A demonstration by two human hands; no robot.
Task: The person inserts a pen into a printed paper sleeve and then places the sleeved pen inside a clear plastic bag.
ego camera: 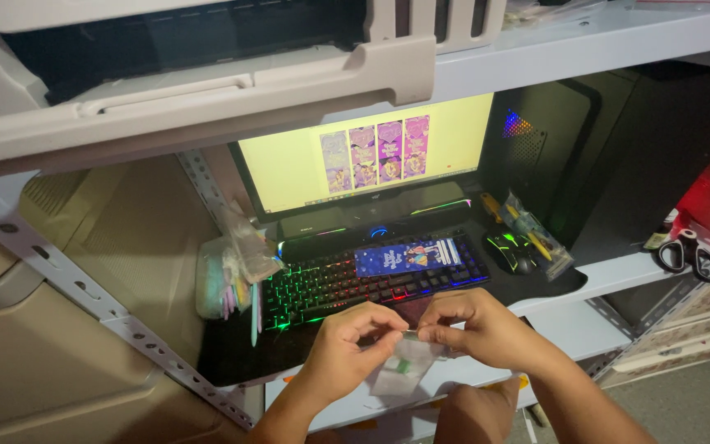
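Bag (404, 366) hangs between my hands, top edge pinched by left grip (353, 341) and right grip (470, 327), just in front of keyboard (371, 279) on counter (569, 325).

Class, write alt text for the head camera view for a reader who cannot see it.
Two hands, left hand and right hand, pinch a small clear plastic bag between them, in front of a rainbow-lit keyboard and a monitor showing four bookmark designs.
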